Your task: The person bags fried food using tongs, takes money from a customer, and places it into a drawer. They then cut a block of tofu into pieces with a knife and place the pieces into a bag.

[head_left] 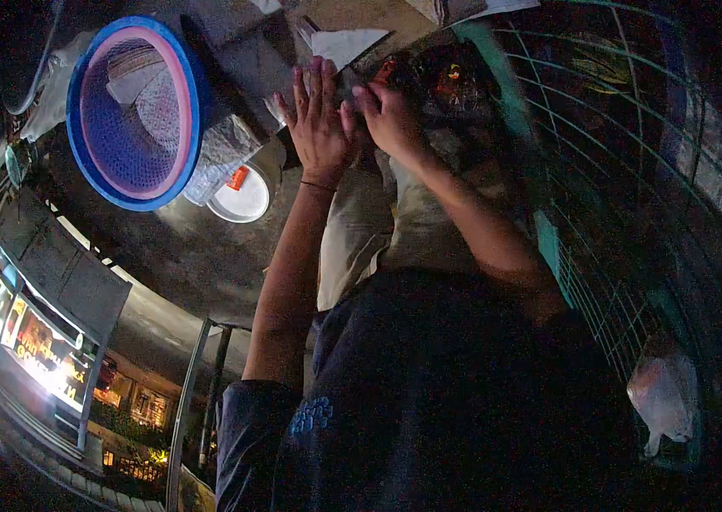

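My left hand (pixel 320 128) is open, palm down, with its fingers stretched out and a thin dark band at the wrist. Close beside it, my right hand (pixel 391 124) has its fingers curled in near my left thumb. Whatever those fingers hold, if anything, is too dark to make out. Just beyond both hands lies a white triangular sheet (pixel 350 44). To the right of it, a dark heap (pixel 455 81) shows a small orange glow.
Nested blue (pixel 77 128) and pink (pixel 184 94) plastic baskets stand on the left. Near them are a clear plastic bag (pixel 223 149) and a white round dish (pixel 246 205) with an orange packet (pixel 239 177). Green wire fencing (pixel 582 179) runs along the right, with a tied bag (pixel 664 397) lower down.
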